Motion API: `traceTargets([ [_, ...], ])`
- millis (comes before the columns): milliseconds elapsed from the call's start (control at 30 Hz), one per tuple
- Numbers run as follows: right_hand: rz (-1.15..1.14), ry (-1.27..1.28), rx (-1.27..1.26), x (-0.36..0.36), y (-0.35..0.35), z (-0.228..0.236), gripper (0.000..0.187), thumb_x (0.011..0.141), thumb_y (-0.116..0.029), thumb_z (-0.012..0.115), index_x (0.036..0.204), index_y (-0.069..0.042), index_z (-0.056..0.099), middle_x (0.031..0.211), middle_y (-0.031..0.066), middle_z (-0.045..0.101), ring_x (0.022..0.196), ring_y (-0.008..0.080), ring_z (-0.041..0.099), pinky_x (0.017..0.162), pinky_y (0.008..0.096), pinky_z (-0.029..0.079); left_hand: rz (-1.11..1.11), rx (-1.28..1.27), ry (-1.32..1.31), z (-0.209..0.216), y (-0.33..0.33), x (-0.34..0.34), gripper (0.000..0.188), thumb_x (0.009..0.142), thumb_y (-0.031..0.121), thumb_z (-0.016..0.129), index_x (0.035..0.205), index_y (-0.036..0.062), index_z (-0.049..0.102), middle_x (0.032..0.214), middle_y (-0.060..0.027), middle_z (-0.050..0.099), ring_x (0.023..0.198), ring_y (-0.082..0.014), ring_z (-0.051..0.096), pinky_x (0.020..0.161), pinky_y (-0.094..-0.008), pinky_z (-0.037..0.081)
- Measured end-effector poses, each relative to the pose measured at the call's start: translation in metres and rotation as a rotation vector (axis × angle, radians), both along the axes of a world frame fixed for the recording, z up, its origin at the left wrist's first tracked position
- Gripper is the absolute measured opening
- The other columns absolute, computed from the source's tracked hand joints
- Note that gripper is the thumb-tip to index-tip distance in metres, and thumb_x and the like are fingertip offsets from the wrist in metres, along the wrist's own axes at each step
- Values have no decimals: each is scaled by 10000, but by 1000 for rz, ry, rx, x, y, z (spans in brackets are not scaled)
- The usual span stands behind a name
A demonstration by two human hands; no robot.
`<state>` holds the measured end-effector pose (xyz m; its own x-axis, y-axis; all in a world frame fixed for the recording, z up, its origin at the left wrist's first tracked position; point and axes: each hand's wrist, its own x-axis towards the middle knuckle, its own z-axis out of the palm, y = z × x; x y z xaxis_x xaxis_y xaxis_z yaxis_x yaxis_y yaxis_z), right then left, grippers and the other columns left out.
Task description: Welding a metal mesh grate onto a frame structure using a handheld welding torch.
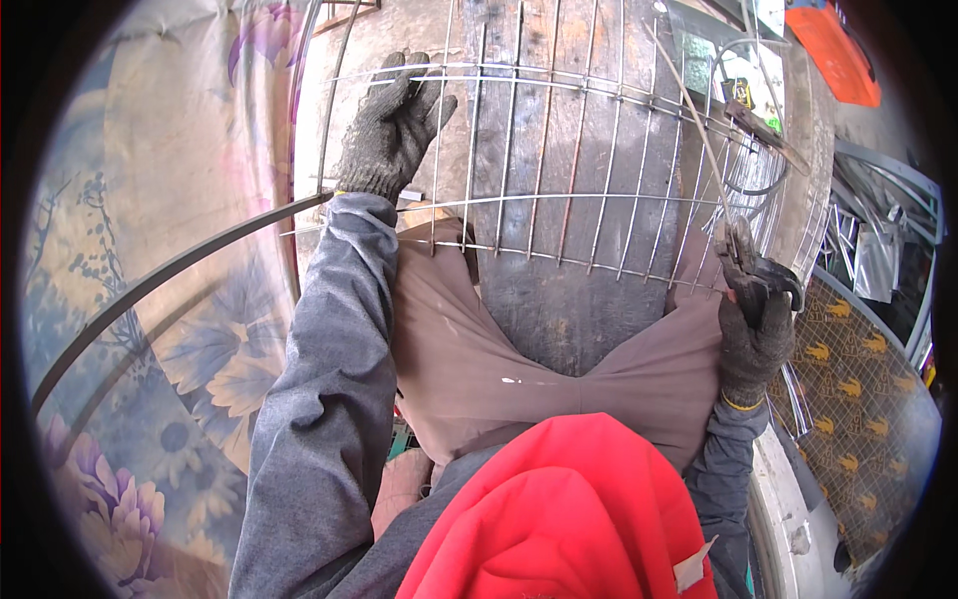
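Note:
A grid of thin metal rods [539,200] lies across my lap and a dark wooden plank. My left hand [389,130], in a dark knit glove, is at the grid's far left corner. Its fingers are apart and touch or lie just beside the end wires; I cannot make out a grip. My right hand [755,339], gloved likewise, is closed round a dark clamp-like tool, apparently a welding electrode holder [743,270]. From its jaws a thin tan rod [694,110] slants up and away over the right part of the grid.
The plank [564,319] runs between my knees. A wooden-handled tool [768,135] and a small yellow-black object [738,92] lie at the far right, near an orange piece [833,55]. A curved dark bar [180,255] arcs in from the left over floral sheeting [200,369]. Metal strips [878,230] pile up rightward.

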<state>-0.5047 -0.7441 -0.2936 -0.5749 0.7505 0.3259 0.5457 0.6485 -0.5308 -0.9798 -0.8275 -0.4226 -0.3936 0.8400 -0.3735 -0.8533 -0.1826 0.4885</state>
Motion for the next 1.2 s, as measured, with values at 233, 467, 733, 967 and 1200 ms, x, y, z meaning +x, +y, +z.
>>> traceTargets([
  [233, 8, -70, -1, -4, 1, 7, 546, 784, -65, 880, 1270, -55, 633, 1141, 205, 727, 946, 346, 755, 792, 398, 605, 29, -71, 25, -3, 6, 2, 369, 1014, 115, 625, 1377, 102, 555, 1308, -112, 660, 1194, -292, 660, 1020, -575, 549],
  [467, -30, -183, 54, -11, 1, 11, 441, 779, -128, 888, 1144, 4, 678, 1044, 172, 744, 856, 334, 751, 734, 386, 593, 41, -156, 120, -10, 12, 0, 244, 1018, 171, 607, 1246, 84, 600, 1226, -123, 711, 1093, -266, 708, 995, -501, 568],
  [733, -4, -190, 62, -7, 2, 8, 442, 780, -138, 887, 1146, -3, 680, 1038, 169, 746, 861, 332, 752, 741, 385, 593, 97, -216, 175, -19, 19, 0, 219, 1020, 249, 620, 1179, 101, 642, 1158, -120, 732, 1027, -277, 722, 993, -508, 560],
  [967, -41, -132, -75, -4, -1, 9, 381, 829, -56, 848, 1172, 0, 693, 1099, 157, 749, 940, 252, 742, 822, 348, 581, 82, -210, 168, -11, 18, 3, 221, 1016, 253, 644, 1182, 110, 672, 1232, -118, 713, 1106, -280, 691, 1039, -553, 518],
  [1200, -5, -147, 5, -6, 2, 8, 413, 781, -116, 886, 1120, 1, 682, 1006, 176, 758, 853, 329, 764, 742, 379, 598, 111, -646, 662, 0, 14, 10, 487, 905, 342, 787, 1219, 5, 627, 1193, -152, 667, 1032, -281, 668, 937, -408, 540],
])
